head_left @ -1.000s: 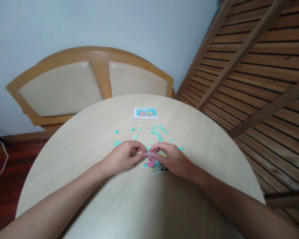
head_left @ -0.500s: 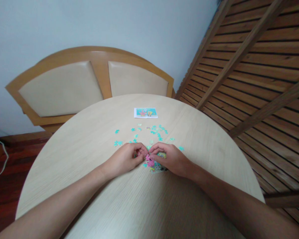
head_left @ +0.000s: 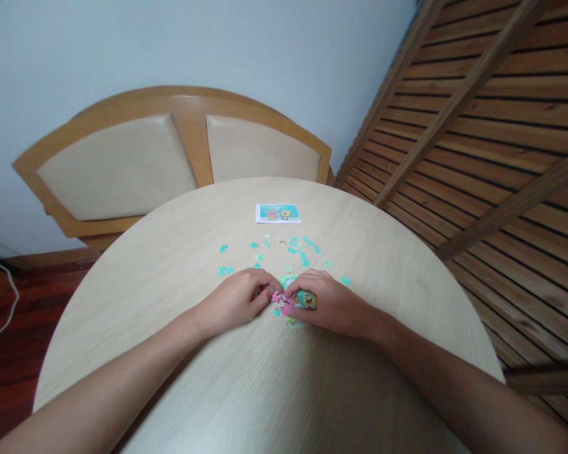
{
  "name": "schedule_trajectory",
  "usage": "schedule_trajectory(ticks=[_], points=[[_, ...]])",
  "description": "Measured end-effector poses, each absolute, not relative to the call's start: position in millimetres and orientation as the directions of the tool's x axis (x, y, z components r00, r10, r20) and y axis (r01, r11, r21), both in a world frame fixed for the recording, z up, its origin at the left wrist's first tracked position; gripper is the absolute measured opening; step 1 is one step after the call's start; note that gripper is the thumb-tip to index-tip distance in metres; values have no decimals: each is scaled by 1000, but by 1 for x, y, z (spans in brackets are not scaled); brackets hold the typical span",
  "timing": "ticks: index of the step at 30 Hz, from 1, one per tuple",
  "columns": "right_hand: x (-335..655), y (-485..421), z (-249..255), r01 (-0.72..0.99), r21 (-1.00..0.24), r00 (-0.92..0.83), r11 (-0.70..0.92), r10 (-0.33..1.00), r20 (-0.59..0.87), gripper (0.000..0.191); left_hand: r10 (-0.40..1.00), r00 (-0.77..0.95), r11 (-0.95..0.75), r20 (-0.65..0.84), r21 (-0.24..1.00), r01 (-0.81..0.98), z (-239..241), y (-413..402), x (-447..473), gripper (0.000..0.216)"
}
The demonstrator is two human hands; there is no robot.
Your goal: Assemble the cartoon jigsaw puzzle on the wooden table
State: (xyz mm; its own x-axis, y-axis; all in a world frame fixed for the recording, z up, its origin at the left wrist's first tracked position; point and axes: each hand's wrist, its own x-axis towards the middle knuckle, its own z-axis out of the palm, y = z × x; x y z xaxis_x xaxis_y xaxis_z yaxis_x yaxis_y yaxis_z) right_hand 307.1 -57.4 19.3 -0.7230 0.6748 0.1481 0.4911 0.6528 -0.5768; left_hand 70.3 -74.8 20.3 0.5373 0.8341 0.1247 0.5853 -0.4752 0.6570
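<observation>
On the round pale wooden table, my left hand and my right hand meet fingertip to fingertip over a small, partly joined jigsaw cluster in pink, yellow and teal. Both hands have curled fingers pinching at the cluster's pink part; my right hand's fingers rest on its yellow and teal part. Several loose teal puzzle pieces lie scattered just beyond the hands. A small printed reference picture lies flat farther back on the table.
Two wooden chairs with beige padded backs stand against the table's far edge before a pale blue wall. A slatted wooden frame leans at the right. A white cable runs over the dark red floor at left.
The puzzle cluster shows more between the hands now, and my right hand's fingers have shifted slightly over its yellow part. The arms have barely moved.
</observation>
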Motion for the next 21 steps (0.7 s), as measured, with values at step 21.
schedule_trajectory(ticks=[21], points=[[303,-60,19,471,-617,-689,631,700,190,24,876,481,-234,38,905,354,17,-87,81,14]])
